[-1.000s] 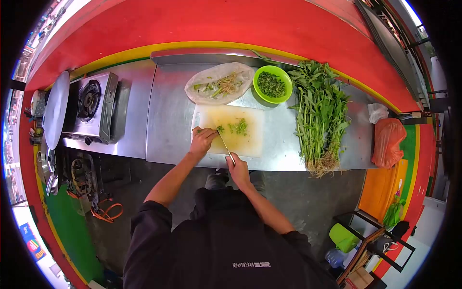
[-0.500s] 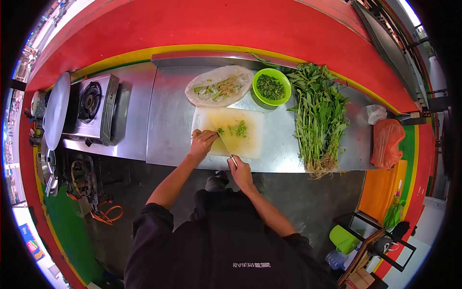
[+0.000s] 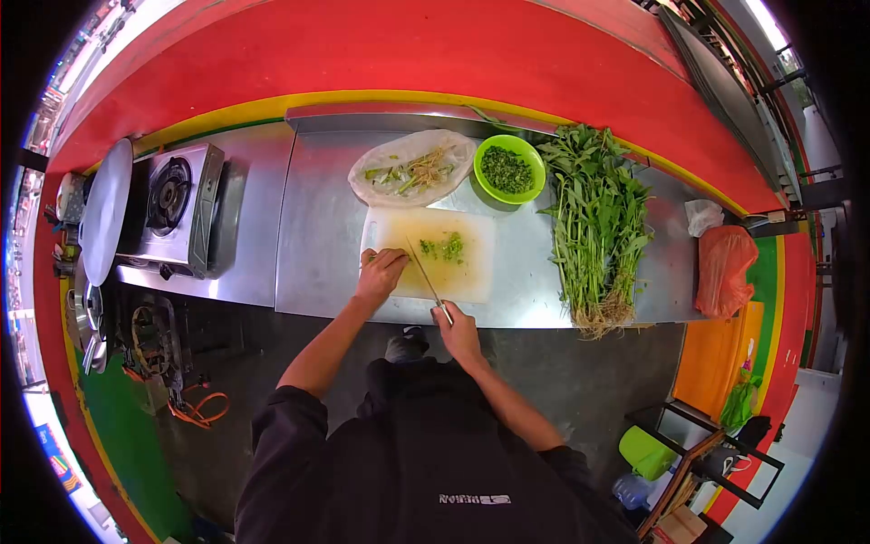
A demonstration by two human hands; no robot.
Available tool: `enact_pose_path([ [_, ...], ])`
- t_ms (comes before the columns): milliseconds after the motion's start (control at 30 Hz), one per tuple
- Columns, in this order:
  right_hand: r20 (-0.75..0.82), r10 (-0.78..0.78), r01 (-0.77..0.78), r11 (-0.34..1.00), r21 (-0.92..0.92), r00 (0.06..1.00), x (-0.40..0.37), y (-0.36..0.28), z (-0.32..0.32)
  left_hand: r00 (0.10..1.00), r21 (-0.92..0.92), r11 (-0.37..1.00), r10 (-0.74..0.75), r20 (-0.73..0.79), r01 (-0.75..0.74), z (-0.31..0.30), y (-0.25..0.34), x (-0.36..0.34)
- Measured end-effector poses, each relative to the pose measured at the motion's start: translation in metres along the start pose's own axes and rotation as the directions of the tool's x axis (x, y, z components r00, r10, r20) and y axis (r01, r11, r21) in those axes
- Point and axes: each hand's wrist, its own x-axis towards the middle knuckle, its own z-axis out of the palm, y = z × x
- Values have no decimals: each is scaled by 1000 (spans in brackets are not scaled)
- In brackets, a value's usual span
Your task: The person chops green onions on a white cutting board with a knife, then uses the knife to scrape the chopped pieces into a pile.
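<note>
My right hand (image 3: 460, 334) is closed round the handle of a knife (image 3: 426, 276), whose blade points up and left over a pale cutting board (image 3: 476, 243). At the board's left side, my left hand (image 3: 381, 275) has its fingers pressed together on green stalks (image 3: 368, 258), mostly hidden beneath them. Chopped greens (image 3: 452, 246) lie in a small pile right of the blade. Behind the board are a clear plastic bag (image 3: 370, 186) with stem and root scraps and a green bowl (image 3: 535, 194) holding chopped leaves.
A large bundle of leafy stalks (image 3: 594, 218) lies on the steel counter (image 3: 317, 227) at the right, near red (image 3: 727, 267) and white plastic bags. A gas stove (image 3: 207, 204) and a large round metal lid (image 3: 107, 213) are at the left.
The knife blade has shifted slightly right, with a wider angle from my left fingers. My right hand has moved a little right and down.
</note>
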Motion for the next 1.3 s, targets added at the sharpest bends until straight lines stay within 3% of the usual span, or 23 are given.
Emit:
enact_pose_path([
  [267,31,6,-7,1000,23,999,-4,9,14,1000,46,999,4,9,-5,-3,1,-2],
  [433,-40,-100,95,988,-122,994,9,10,27,1000,11,1000,-17,14,17,0,-2,-2],
  [567,-51,-117,113,992,-61,992,19,9,34,1000,30,999,-15,12,15,-8,4,2],
  [733,-2,-22,22,1000,22,1000,8,0,23,998,-4,999,-52,31,52,-3,-3,-3],
  [900,6,-17,17,1000,-1,1000,5,1,25,998,-39,999,-26,-58,23,5,-8,-5],
  [1067,-7,-68,67,992,-106,998,21,1,33,999,13,999,-49,-2,49,-3,0,-2],
  [1200,-41,-90,88,995,-41,995,23,3,36,999,69,997,-38,37,36,-10,2,0],
  [1300,22,1,-1,1000,14,1000,13,-3,27,996,48,997,-64,64,61,-6,-1,-4],
])
